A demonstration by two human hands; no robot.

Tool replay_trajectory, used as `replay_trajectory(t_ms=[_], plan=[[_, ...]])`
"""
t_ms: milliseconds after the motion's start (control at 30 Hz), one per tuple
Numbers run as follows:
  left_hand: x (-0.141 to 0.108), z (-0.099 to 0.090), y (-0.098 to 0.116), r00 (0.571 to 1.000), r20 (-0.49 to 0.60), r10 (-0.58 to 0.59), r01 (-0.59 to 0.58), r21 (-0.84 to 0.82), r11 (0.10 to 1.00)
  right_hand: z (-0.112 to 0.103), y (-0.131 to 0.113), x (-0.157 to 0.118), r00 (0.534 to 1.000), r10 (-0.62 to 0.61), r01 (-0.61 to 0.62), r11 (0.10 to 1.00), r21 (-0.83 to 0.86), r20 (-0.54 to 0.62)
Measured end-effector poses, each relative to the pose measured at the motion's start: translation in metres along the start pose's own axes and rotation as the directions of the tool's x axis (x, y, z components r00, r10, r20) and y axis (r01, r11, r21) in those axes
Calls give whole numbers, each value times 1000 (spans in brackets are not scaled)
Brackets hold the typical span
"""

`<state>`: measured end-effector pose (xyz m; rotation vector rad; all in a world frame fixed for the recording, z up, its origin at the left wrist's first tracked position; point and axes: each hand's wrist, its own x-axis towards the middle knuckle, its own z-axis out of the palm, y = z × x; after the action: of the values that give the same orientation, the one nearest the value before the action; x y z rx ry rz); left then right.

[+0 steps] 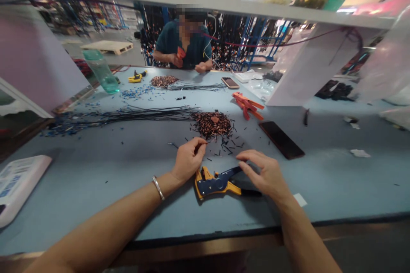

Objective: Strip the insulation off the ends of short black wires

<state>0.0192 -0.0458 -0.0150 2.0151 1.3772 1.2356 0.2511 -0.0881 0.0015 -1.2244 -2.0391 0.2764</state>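
Note:
My left hand [189, 158] is closed in a pinch, with a thin dark wire [173, 144] showing on either side of the fingers. Just below it, a blue and yellow wire stripper [214, 185] lies on the table. My right hand [264, 172] hovers over the stripper's handles, its thumb and fingers apart; whether the thumb touches the upper handle I cannot tell. Beyond my left hand is a pile of short black and copper-coloured wire scraps [213, 123]. A bundle of long black wires [144, 114] with blue ends stretches left from that pile.
A dark phone [282, 138] and an orange-red hand tool [246, 104] lie to the right. A white device [22, 183] sits at far left. Across the table, a person [184, 45] holds a red tool beside another scrap pile [164, 81]. A shelf [205, 2] spans overhead; a green bottle [101, 72] leans left.

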Motion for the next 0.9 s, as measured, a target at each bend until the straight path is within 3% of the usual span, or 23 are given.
replay_trajectory(t_ms=[67,133,233,433,567,667,733,767,833,900], plan=[[1,0,-1,999,-17,-35,35,6,999,-5,-7,-1,976,-87,76,995,62,197],[2,-1,-2,997,-48,-55,56,21,998,-8,-13,-1,924,-143,127,990,66,354],[3,-1,-4,996,-63,-65,65,-1,998,-9,-16,-2,862,-154,159,987,32,483],[5,1,-9,988,-30,-151,148,-88,985,-4,-18,-4,860,-143,152,988,23,489],[7,1,-10,983,-56,-175,171,-73,983,-4,-21,-3,897,-115,85,992,89,428],[7,1,-10,983,-54,-178,173,-89,981,-9,-17,-3,941,-33,-51,970,237,337],[7,2,-10,983,-41,-176,172,-97,980,-11,-12,-5,956,78,-201,875,440,282],[7,2,-10,985,-36,-171,167,-95,981,-11,-11,-6,951,144,-281,775,566,275],[6,2,-9,988,-37,-150,146,-84,986,-8,-10,-8,916,261,-395,466,791,304],[5,2,-8,992,-31,-123,120,-71,990,-2,-12,-9,880,294,-429,154,890,373]])
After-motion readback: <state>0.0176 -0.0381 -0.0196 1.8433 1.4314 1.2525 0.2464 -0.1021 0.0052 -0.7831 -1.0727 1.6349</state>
